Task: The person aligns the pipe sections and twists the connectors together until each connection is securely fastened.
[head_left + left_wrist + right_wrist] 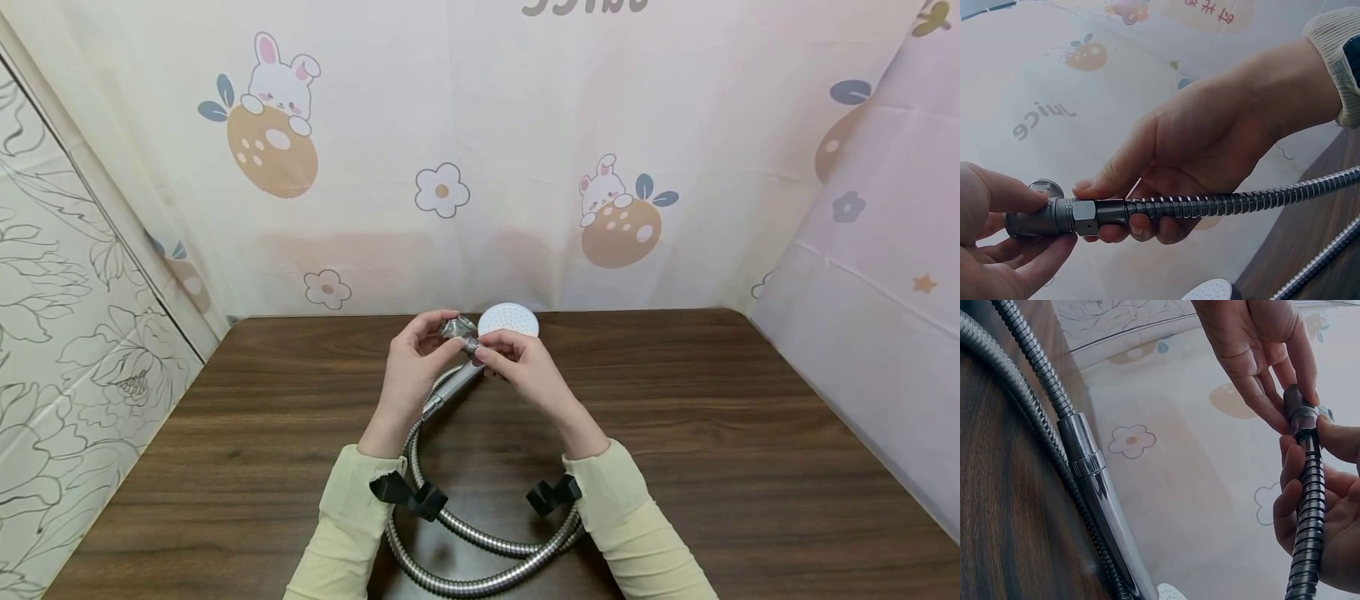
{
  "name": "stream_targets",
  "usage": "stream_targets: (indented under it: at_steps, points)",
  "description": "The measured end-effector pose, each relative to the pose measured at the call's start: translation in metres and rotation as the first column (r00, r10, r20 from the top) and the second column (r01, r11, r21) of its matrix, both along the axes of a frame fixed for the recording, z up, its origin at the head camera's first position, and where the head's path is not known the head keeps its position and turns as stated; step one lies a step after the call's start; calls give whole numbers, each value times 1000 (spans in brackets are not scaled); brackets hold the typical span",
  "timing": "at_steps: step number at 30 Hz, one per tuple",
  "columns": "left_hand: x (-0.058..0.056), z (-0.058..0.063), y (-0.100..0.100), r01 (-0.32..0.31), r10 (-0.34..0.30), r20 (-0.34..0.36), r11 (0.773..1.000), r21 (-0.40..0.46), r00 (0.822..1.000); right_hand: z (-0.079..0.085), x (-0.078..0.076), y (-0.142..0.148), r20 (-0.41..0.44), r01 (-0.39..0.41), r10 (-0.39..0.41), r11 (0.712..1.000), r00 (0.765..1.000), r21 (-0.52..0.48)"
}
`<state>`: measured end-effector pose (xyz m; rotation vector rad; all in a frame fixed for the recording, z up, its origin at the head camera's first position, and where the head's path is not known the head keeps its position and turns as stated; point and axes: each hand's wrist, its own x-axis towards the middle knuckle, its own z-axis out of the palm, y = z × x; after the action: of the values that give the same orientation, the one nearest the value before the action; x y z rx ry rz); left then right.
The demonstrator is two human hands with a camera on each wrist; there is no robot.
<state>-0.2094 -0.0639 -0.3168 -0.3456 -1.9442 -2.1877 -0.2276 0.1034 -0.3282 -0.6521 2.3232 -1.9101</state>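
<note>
My left hand (408,367) holds a chrome fitting (1029,224) between thumb and fingers; a round knob shows behind it in the left wrist view. My right hand (528,371) grips the end of a ribbed metal shower hose (1210,205), thumb near its hex nut (1086,217). Nut and fitting meet end to end in line, raised above the table. Just behind the hands lies a hand shower with a white dotted face (508,319). Its chrome handle (1107,519) joins the hose's other end.
The hose loops (465,587) over the brown wooden table (712,467), under and between the forearms. A cartoon-print cloth (495,250) hangs at the table's back edge. More printed cloth hangs at left and right. Each sleeve cuff carries a black wrist mount (408,493).
</note>
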Motion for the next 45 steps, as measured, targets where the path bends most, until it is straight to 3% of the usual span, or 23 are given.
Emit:
stream_targets:
  at_steps: [15, 21, 30, 38, 45]
  points:
    - [0, -2, 1, -7, 7, -2, 1000, -14, 1000, 0, 1, -2, -57, 96, -94, 995, 994, 33]
    - [-2, -2, -1, -11, 11, 4, 1000, -15, 1000, -2, 1, -2, -100, 115, -106, 988, 989, 99]
    - [-7, -4, -3, -28, 27, -26, 999, -45, 999, -2, 0, -4, -125, 83, -62, 982, 990, 167]
    - [6, 16, -5, -28, 26, -16, 992, -121, 1000, -2, -1, -3, -67, 25, -15, 988, 998, 154]
    - [9, 19, -5, -12, 12, 2, 991, -130, 1000, 0, -4, 0, -10, -13, 13, 996, 1000, 91]
